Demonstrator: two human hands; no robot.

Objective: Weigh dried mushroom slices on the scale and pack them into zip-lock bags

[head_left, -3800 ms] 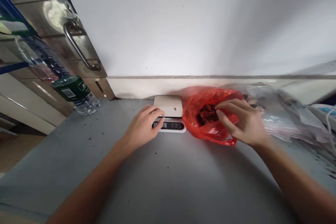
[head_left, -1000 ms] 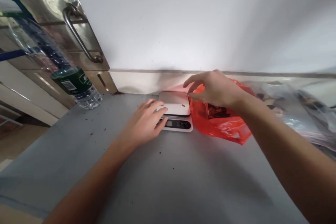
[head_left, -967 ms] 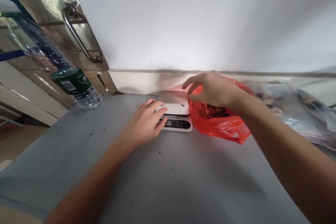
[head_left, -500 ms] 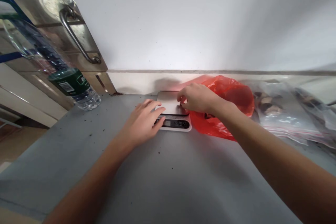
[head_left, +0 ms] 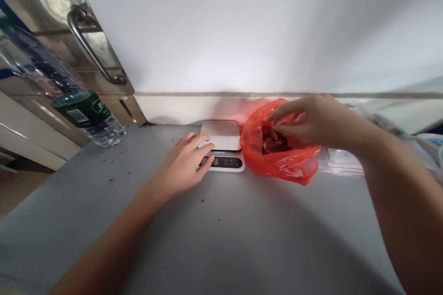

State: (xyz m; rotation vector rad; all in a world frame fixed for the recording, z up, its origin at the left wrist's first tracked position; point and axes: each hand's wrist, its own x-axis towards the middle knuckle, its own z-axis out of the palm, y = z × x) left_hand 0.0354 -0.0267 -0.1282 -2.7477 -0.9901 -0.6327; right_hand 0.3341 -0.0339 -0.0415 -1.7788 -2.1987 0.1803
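A small digital scale [head_left: 221, 134] with a pale platform and a dark button strip stands against the wall. My left hand [head_left: 183, 159] rests at its left side, fingers spread and thumb by the display, holding nothing. Right of the scale sits a red plastic bag [head_left: 254, 145], its mouth open upward, with dark reddish-brown dried pieces [head_left: 273, 142] inside. My right hand [head_left: 311, 117] is over the bag's mouth, thumb and fingers apart, pointing in at the pieces. I see nothing between its fingertips.
At the left edge of the grey table [head_left: 194, 239] stands a clear plastic bottle [head_left: 86, 113] with a green label. Clear zip bags [head_left: 342, 161] lie right of the red bag, partly behind my right arm. Dark crumbs dot the table. A metal handle [head_left: 92, 46] is at upper left.
My right hand has moved right, from above the scale's platform to the red bag. The bag's mouth now shows its contents. My left hand stays beside the scale.
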